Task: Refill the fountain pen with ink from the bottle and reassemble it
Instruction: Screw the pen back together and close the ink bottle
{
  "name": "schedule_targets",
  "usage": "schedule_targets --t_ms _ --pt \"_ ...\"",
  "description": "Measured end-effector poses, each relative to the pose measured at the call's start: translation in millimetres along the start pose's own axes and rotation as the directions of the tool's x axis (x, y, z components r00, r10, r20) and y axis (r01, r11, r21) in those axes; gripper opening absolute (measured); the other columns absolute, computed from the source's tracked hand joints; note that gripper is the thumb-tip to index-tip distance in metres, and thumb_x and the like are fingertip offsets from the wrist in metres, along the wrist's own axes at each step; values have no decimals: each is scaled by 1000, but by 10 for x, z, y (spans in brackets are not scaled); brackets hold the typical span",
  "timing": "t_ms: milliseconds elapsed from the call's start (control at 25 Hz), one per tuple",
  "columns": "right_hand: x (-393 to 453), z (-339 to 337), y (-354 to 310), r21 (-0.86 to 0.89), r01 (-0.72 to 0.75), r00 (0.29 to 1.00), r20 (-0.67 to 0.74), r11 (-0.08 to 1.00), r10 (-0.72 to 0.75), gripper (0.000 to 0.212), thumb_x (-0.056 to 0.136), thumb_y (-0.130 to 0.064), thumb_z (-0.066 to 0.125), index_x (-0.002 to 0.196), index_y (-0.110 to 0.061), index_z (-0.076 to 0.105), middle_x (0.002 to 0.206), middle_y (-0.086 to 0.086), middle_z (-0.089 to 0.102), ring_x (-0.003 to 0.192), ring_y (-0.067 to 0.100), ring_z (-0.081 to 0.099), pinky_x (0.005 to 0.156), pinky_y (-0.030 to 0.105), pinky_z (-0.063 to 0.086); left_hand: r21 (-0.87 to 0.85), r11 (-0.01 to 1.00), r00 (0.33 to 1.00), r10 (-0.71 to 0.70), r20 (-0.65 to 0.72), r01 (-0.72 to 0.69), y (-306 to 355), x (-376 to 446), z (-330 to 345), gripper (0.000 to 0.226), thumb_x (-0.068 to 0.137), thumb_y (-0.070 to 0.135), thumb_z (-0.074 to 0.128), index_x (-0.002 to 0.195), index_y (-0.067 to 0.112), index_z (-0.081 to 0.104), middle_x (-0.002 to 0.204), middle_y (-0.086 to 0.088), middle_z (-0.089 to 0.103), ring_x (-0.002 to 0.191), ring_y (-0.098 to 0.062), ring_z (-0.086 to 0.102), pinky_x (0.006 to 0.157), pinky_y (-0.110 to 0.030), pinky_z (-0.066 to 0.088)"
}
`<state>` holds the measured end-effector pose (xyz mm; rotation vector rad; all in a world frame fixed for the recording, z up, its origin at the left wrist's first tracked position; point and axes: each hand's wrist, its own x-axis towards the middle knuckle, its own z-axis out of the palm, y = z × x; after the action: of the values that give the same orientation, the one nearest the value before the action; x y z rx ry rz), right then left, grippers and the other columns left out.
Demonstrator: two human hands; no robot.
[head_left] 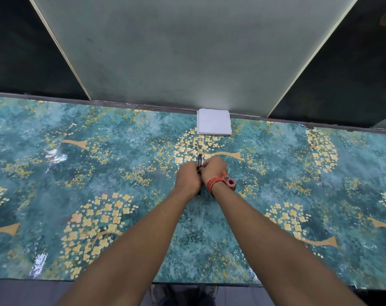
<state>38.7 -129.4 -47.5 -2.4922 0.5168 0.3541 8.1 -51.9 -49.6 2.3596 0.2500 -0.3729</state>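
My left hand (187,178) and my right hand (213,168) are pressed together over the middle of the table, both closed around a dark fountain pen (200,161). The pen's shiny far end sticks out beyond my fingers, and a thin dark tip shows below my left wrist. A small pink-capped object, possibly the ink bottle (231,183), peeks out just right of my right wrist, mostly hidden. Orange thread is tied around my right wrist.
A folded white tissue stack (213,125) lies at the table's far edge against a grey-green panel. The table (77,173) has a glossy teal cover with yellow flower trees. Its near edge runs along the bottom, with my shoes below it.
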Motion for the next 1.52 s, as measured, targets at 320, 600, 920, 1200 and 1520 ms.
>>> schedule_targets --t_ms 320,600,920,1200,1520 --pt "-73 -88 -95 -8 57 998 22 998 -56 21 78 -6 66 57 -10 61 63 12 58 62 29 53 57 29 40 -7 999 999 -49 -10 48 -5 72 -53 17 80 0 49 66 4 58 74 -20 64 68 -30 52 55 -33 33" --pt "-783 -517 671 291 407 858 -446 866 -253 16 83 -11 69 99 -8 71 90 7 71 77 18 66 72 32 57 -131 987 983 70 -168 -93 -53 -350 -101 43 84 13 62 127 10 59 113 -12 60 102 -28 58 91 -37 47" --pt "-801 -344 1432 7 249 965 -81 968 -248 26 81 -24 69 104 -12 66 96 10 62 90 28 59 74 26 39 -144 980 982 153 112 -136 267 -544 312 73 75 21 75 140 16 43 133 -9 45 117 -28 52 101 -40 45" --pt "-551 -633 1246 91 243 959 -172 966 -225 24 74 -10 68 98 -8 68 96 11 68 88 28 63 80 34 50 -116 980 984 170 47 -164 344 -534 448 49 79 23 74 125 15 58 118 -7 60 109 -24 55 96 -34 44" --pt "-373 -843 1010 -101 582 805 -63 807 -589 24 76 -7 69 100 -10 69 94 8 70 91 30 61 84 29 41 -187 962 977 211 38 -200 368 -540 371 31 78 18 73 109 18 68 101 -5 68 86 -20 59 79 -34 49"
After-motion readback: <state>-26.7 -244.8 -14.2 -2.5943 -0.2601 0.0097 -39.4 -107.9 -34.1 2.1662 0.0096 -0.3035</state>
